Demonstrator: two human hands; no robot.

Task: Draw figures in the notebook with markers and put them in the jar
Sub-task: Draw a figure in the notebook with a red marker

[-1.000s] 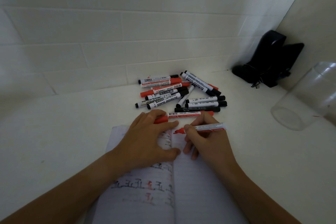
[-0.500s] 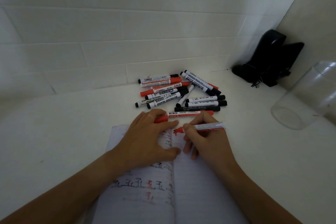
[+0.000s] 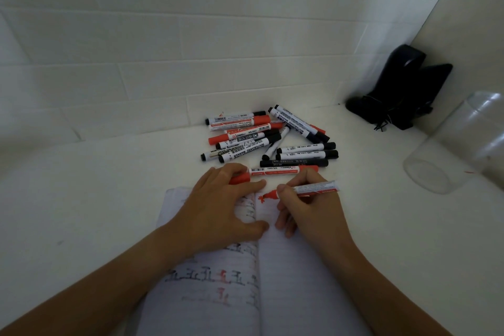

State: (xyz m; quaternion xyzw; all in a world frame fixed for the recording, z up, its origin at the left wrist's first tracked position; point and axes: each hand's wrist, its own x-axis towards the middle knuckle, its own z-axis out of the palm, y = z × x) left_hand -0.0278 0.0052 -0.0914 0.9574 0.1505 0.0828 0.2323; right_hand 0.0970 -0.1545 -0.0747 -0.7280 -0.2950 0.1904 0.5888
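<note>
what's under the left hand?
The left hand rests on the open notebook, over its left page. Black and red figures show around it; whatever is drawn directly beneath is covered. Its fingers reach a red marker.

left hand [image 3: 218, 207]: flat, fingers spread, palm down | right hand [image 3: 308, 207]: curled in a writing pinch, apparently thumb and forefinger

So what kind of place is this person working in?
Probably a home desk corner or small workspace: a white table against a white tiled wall, with a lined notebook and a pile of whiteboard markers.
</note>
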